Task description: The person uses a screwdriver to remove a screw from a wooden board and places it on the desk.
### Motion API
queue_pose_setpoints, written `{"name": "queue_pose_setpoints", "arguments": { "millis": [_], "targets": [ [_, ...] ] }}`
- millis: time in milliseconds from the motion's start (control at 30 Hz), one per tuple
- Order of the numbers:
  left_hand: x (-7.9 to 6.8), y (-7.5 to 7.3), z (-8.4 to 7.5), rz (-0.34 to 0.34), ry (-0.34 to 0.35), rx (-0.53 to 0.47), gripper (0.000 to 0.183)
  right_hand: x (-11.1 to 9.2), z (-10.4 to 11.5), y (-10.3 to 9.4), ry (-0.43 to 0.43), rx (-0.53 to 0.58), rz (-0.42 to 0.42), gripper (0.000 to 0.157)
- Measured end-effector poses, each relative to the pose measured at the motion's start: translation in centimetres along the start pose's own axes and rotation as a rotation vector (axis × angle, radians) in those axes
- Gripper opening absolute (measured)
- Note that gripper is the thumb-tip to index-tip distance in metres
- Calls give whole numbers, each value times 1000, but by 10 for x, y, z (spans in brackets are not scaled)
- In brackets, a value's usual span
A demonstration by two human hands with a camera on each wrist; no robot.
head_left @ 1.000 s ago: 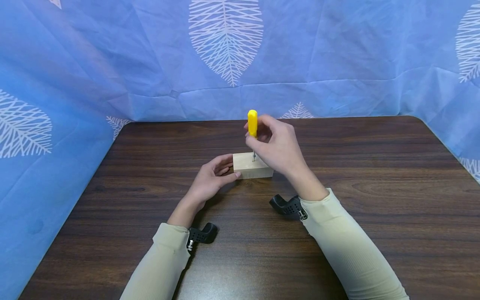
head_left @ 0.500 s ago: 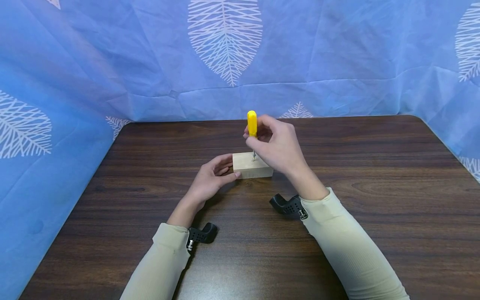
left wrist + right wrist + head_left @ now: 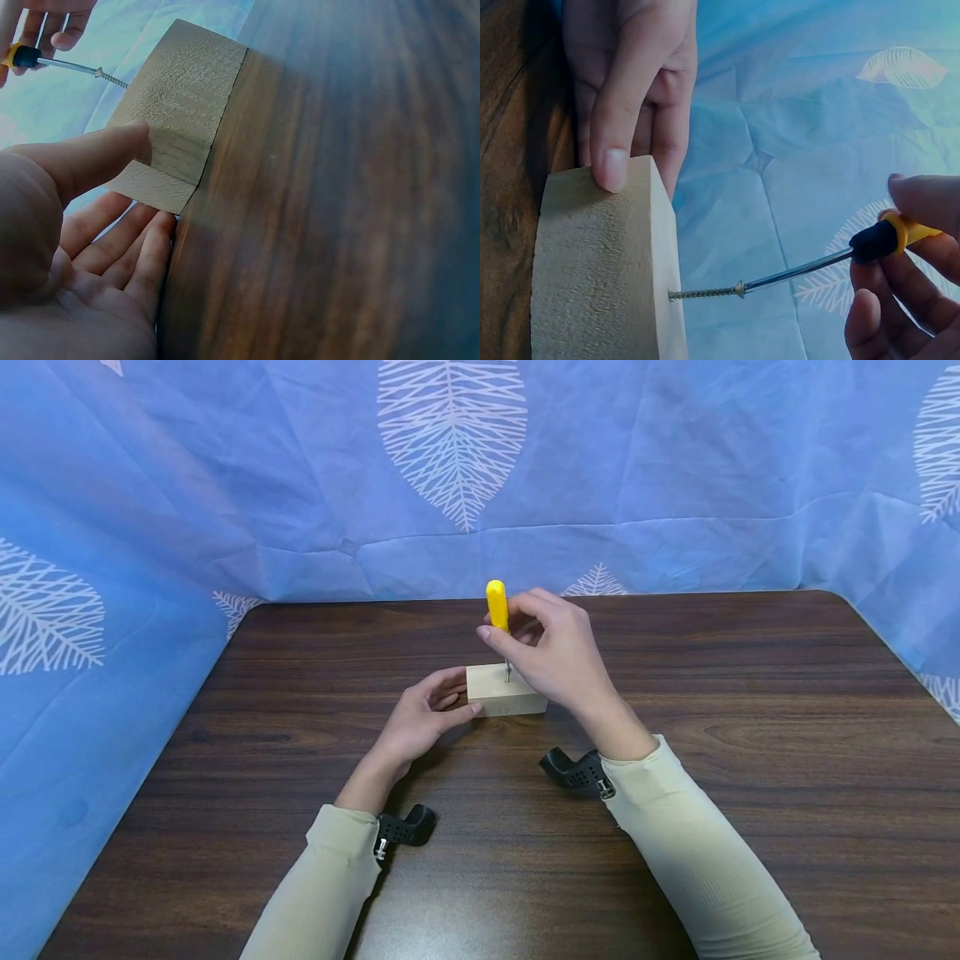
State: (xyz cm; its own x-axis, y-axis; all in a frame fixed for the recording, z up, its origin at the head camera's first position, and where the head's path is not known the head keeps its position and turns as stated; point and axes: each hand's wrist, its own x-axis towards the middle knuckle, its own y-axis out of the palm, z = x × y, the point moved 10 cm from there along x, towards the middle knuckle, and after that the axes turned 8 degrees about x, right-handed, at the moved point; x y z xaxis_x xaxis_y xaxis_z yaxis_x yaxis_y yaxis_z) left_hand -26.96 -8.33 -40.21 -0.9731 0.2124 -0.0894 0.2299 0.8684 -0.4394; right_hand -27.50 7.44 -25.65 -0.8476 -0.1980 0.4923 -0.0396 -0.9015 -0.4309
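A pale wooden block (image 3: 507, 703) lies on the table. My left hand (image 3: 417, 718) holds its left end, thumb (image 3: 112, 154) on the near face and fingers around the end. A screw (image 3: 709, 292) stands in the block's top, with much of its threaded shank exposed. The tip of a screwdriver (image 3: 802, 271) meets the screw's head, and the shaft leans slightly away from the screw's line. My right hand (image 3: 558, 647) holds the screwdriver by its yellow and black handle (image 3: 497, 604), between thumb and fingers above the block. Part of the block's right side is hidden behind this hand.
The dark wood-grain table (image 3: 480, 877) spreads around the block. Behind it and at the left hangs a blue cloth (image 3: 315, 468) with white leaf patterns. Black wrist mounts (image 3: 408, 827) jut out from both sleeves.
The screwdriver's handle has tipped slightly left, and my right thumb has slid left across it. My left hand and the block stay in place.
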Motion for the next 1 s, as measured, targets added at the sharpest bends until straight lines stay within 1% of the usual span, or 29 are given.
{"name": "queue_pose_setpoints", "arguments": {
  "millis": [100,233,333,467,700,767,900,1000],
  "targets": [
    [0,0,-1,3,2,-4,56,0,1,-2,14,8,1,16],
    [-1,0,-1,6,0,-6,57,0,-2,-3,74,50,4,25],
    [0,1,0,9,1,-8,57,-1,-4,-5,102,74,-3,26],
    [0,1,0,10,4,-12,56,-1,-4,-7,87,81,-12,17],
    [-1,1,0,6,1,-16,56,-2,-6,-6,95,84,-16,10],
    [-1,1,0,5,0,-14,57,-2,-6,-7,94,67,-27,12],
    [-1,0,0,3,-3,-7,57,0,-5,-9,77,17,-48,23],
    [-1,0,0,2,-4,-7,57,0,-4,-9,65,-1,-50,24]
  ]
}}
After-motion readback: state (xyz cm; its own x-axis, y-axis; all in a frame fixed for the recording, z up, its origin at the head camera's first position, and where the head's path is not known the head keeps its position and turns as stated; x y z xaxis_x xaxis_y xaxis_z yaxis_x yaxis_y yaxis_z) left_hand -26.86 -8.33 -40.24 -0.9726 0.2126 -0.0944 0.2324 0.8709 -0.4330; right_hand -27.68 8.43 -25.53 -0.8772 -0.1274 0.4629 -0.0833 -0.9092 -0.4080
